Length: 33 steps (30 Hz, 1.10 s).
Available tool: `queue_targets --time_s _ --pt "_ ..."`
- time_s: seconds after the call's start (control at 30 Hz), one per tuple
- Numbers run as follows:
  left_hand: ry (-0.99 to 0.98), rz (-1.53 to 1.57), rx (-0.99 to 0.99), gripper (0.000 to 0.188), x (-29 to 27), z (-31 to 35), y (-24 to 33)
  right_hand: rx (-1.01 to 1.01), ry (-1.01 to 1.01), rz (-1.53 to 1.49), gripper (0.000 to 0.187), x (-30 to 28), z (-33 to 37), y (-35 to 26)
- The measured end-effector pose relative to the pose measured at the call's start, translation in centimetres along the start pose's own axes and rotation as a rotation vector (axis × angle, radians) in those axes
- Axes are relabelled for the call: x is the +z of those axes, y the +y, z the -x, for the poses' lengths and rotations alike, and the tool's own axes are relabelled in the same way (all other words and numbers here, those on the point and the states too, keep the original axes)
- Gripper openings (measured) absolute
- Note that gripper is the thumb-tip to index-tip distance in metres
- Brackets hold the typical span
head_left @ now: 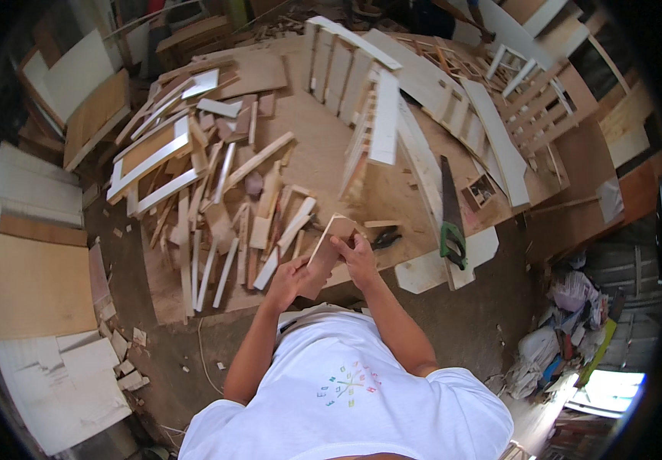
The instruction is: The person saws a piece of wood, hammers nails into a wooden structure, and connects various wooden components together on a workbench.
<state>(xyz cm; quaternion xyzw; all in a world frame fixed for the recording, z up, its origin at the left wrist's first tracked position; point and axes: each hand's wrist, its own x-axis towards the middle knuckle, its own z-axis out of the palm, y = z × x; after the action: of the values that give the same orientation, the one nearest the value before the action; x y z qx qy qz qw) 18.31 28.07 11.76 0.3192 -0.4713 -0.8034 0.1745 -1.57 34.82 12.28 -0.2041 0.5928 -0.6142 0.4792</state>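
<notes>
Between my two hands, in front of my body at the table's near edge, is a short flat wooden board (321, 264), tilted. My left hand (290, 280) grips its lower left side. Higher up, on its right side, my right hand (356, 259) closes around it with the thumb on the face. A dark object (385, 238), too unclear to name, lies on the table just right of my right hand. Further right rests a handsaw (450, 222) with a green handle, its dark blade pointing away from me.
Many wood offcuts (227, 192) are heaped on the table's left half. A white-edged slatted wooden frame (354, 84) stands at the far middle. Beyond the saw lie long panels (492, 138). Sheets of board (24, 284) lean at the left. Plastic bags (538, 353) sit low right. Another person's hand (487, 36) shows at the far side.
</notes>
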Motion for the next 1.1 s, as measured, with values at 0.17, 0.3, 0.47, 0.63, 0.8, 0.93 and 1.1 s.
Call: queue_targets --time_s 0.17,0.3,0.47,0.63,0.8,0.93,1.1 --pt "-0.025 -0.123 0.044 0.039 8.7 -2.2 -3.2 -0.038 0.039 -0.064 0.049 -9.3 1.9 -1.3" --pt "0.068 -0.164 0.061 0.038 14.2 -4.8 -7.0 -0.001 0.153 -0.107 0.05 -15.4 2.2 -1.8" --pt "0.168 -0.173 0.033 0.046 16.2 -8.6 -7.9 0.044 0.416 -0.178 0.057 -21.2 -1.2 -2.0" --pt "0.507 -0.021 -0.036 0.051 15.7 -15.3 -8.1 0.011 0.293 -0.051 0.055 -24.1 -9.4 -6.0" --pt "0.43 0.691 -0.12 0.049 15.3 -22.9 -7.3 0.021 0.126 -0.016 0.051 -23.1 -23.8 -7.7" --pt "0.429 0.825 -0.007 0.06 15.2 -27.4 -7.7 0.002 0.045 0.129 0.053 -20.8 -34.8 -7.6" --pt "0.52 1.148 0.005 0.065 15.8 -32.1 -6.6 -0.072 0.077 0.662 0.065 -19.5 -42.8 -5.2"
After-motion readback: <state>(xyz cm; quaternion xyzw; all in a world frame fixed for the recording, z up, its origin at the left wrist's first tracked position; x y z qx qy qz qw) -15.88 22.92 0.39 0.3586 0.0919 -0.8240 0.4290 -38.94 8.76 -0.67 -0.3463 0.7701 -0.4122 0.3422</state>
